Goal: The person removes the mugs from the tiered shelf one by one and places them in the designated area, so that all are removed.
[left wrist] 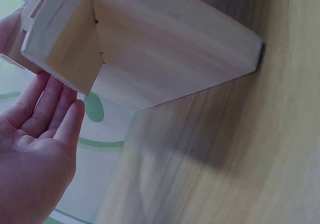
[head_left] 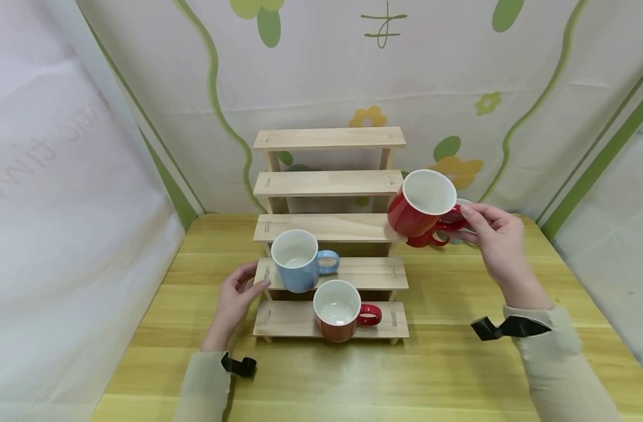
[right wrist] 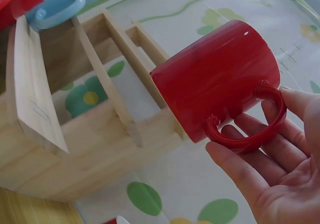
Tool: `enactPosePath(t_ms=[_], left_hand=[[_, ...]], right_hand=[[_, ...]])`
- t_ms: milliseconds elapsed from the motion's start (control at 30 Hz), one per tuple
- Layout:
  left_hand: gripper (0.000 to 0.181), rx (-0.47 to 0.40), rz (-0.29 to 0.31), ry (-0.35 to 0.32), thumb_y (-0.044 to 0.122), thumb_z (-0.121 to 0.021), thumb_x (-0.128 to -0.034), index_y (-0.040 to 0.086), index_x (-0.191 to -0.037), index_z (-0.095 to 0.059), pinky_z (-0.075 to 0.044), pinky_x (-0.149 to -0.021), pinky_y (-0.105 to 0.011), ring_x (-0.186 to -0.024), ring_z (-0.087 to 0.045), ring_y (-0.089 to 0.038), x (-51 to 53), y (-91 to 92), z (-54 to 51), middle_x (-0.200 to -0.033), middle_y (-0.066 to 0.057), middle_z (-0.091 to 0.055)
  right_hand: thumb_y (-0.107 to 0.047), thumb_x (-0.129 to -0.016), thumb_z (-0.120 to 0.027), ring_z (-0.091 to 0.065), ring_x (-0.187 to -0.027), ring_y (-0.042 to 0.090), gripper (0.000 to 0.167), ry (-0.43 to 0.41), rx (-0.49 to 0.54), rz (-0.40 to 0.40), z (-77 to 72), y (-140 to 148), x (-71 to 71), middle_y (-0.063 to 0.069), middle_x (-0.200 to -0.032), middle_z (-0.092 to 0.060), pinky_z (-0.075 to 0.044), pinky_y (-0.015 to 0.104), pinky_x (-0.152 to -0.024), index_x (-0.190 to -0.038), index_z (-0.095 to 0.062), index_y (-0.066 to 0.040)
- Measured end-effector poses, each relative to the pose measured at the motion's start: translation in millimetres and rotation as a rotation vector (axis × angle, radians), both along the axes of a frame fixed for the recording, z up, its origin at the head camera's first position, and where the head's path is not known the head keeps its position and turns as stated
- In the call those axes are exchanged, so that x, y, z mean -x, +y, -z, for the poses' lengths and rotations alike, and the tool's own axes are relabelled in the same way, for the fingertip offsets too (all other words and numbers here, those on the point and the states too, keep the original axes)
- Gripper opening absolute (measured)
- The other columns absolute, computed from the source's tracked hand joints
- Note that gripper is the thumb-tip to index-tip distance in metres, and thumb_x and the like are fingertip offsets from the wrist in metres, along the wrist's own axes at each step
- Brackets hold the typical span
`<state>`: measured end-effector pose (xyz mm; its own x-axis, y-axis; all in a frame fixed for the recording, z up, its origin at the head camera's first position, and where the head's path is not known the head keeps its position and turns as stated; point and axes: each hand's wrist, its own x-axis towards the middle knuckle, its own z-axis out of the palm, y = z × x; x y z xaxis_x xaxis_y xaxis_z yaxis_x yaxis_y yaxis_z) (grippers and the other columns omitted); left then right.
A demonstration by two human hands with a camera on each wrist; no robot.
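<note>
My right hand (head_left: 503,246) grips a red mug (right wrist: 215,79) by its handle, holding it in the air at the right end of the wooden stepped rack (head_left: 332,227). The white inside of this mug faces the head camera. At the rack's left side, my left hand (head_left: 239,299) holds the end of the second step from the bottom, thumb on top and fingers underneath. A light blue mug (head_left: 298,272) stands on that step, handle to the right. On the lowest step sits another red mug (head_left: 338,328), its handle also pointing right.
Behind the held mug, another red mug (head_left: 421,240) and a pale mug (head_left: 461,237), both mostly hidden, stand on the wood-grain table (head_left: 448,363). A white cloth backdrop (head_left: 310,76) with green and yellow flowers closes off the back and sides.
</note>
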<state>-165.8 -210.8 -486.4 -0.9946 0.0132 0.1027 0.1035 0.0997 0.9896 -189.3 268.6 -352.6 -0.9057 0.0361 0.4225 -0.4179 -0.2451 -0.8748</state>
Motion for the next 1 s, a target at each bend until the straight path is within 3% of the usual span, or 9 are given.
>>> enactPosePath(t_ms=[167,667,1000], left_hand=[[0.051,-0.003,-0.008,0.005,0.008,-0.075,-0.0933,-0.005,-0.138,-0.054,-0.044,-0.104,-0.02,-0.127,-0.051,-0.022,-0.3,0.0,0.4,-0.139,-0.018,-0.055],[0.052,-0.008,-0.006,0.009,0.008,-0.076,-0.0929,-0.005,-0.138,-0.054,-0.044,-0.105,-0.021,-0.128,-0.05,-0.025,-0.4,-0.7,1.3,-0.14,-0.018,-0.055],[0.054,-0.013,-0.005,0.001,0.008,-0.076,-0.0927,-0.005,-0.139,-0.053,-0.044,-0.105,-0.021,-0.129,-0.05,-0.026,-0.6,0.5,0.3,-0.14,-0.019,-0.054]], right_hand=[[0.004,-0.1,-0.06,-0.074,-0.087,0.024,0.017,0.0,0.076,0.013,-2.5,13,-4.0,0.016,-0.097,-0.073,-0.059,0.04,-0.077,-0.105,-0.068,0.017],[0.006,-0.099,-0.059,-0.074,-0.089,0.028,0.019,0.007,0.196,0.07,-1.9,58,-15.1,0.02,-0.1,-0.072,-0.057,0.044,-0.076,-0.109,-0.064,0.022],[0.0,-0.096,-0.067,-0.074,-0.092,0.028,0.022,-0.119,0.275,0.153,3.2,87,-13.6,0.018,-0.105,-0.072,-0.059,0.042,-0.074,-0.11,-0.067,0.017]])
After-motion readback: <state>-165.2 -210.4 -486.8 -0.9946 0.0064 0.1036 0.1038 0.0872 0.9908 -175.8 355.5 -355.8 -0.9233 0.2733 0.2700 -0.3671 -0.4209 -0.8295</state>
